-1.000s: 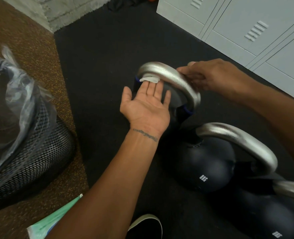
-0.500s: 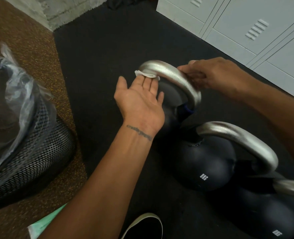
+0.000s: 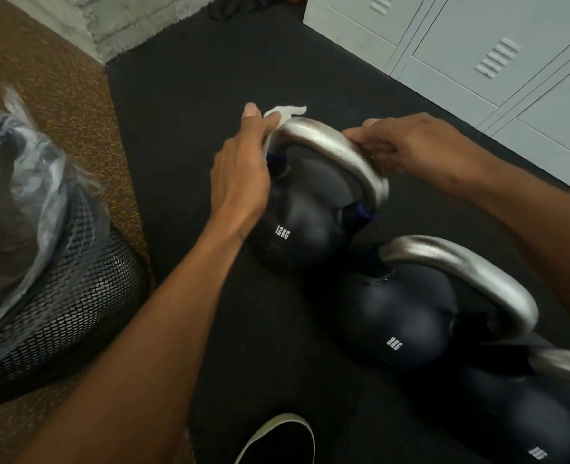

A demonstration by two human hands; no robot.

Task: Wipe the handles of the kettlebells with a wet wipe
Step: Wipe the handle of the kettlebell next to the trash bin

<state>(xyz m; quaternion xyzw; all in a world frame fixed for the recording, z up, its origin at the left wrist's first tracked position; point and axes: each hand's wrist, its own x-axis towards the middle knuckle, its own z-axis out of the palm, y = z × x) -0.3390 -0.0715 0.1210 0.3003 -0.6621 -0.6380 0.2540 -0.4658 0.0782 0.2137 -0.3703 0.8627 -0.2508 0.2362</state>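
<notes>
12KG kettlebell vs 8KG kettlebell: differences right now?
The 12KG kettlebell is gripped by the right hand while the left hand holds the wet wipe on its handle; the 8KG kettlebell is untouched. The 12KG stands farther away, the 8KG nearer. Both: black bodies, silver handles.
</notes>
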